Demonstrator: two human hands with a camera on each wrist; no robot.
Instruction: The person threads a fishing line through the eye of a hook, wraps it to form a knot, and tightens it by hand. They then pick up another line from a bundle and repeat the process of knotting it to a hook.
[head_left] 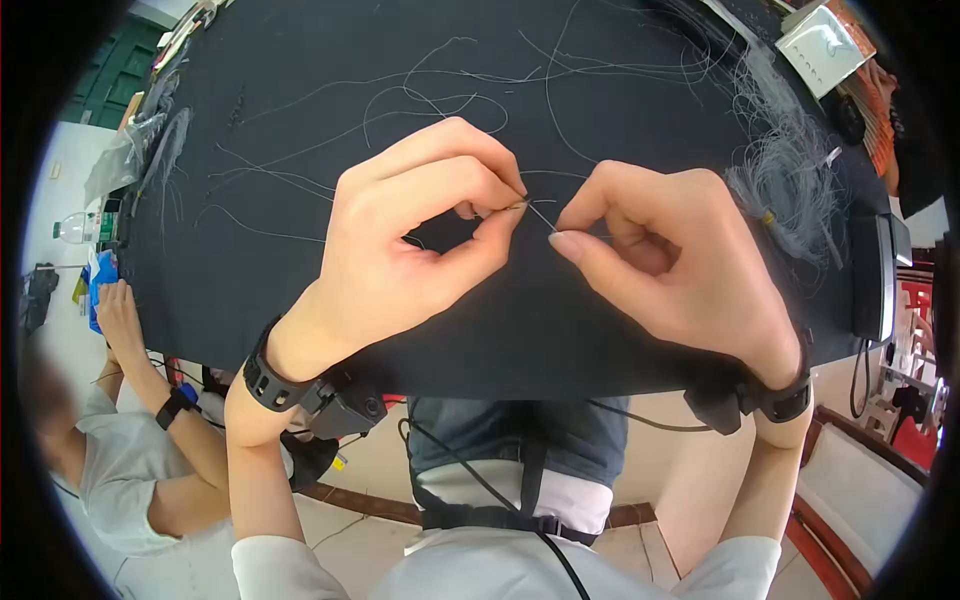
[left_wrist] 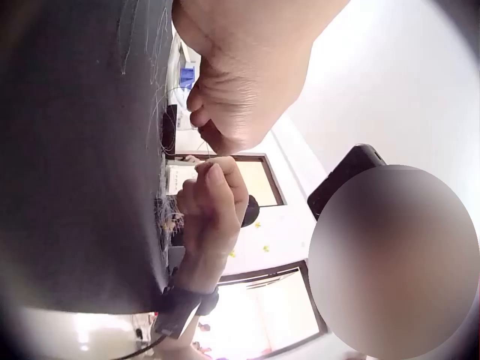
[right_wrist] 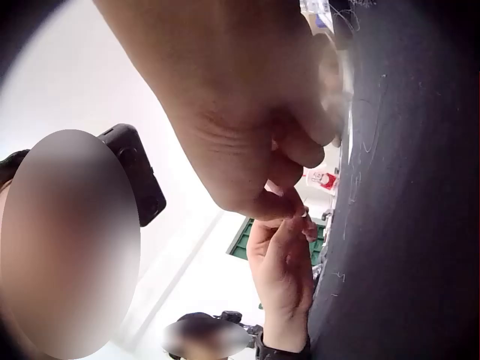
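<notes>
Over the black table [head_left: 500, 350], my left hand [head_left: 385, 235] pinches a thin, pale strand of line [head_left: 541, 216] between thumb and fingertips. My right hand [head_left: 700, 255] faces it a short way off, thumb and forefinger pinching the same strand. A short piece of the strand spans the gap between the fingertips. At the left fingertips the line seems to cross itself, though the detail is too fine to make out. Both wrist views show the hands close together above the tabletop, the left hand [right_wrist: 281, 259] and right hand [left_wrist: 214, 195] each with bent fingers.
Loose strands [head_left: 440, 75] trail across the far tabletop. A tangled bundle of clear line [head_left: 785, 200] lies at the right, near a white box [head_left: 825, 48] and a black device [head_left: 873, 275]. Another person [head_left: 130, 450] works at the left edge, near a plastic bottle [head_left: 75, 228].
</notes>
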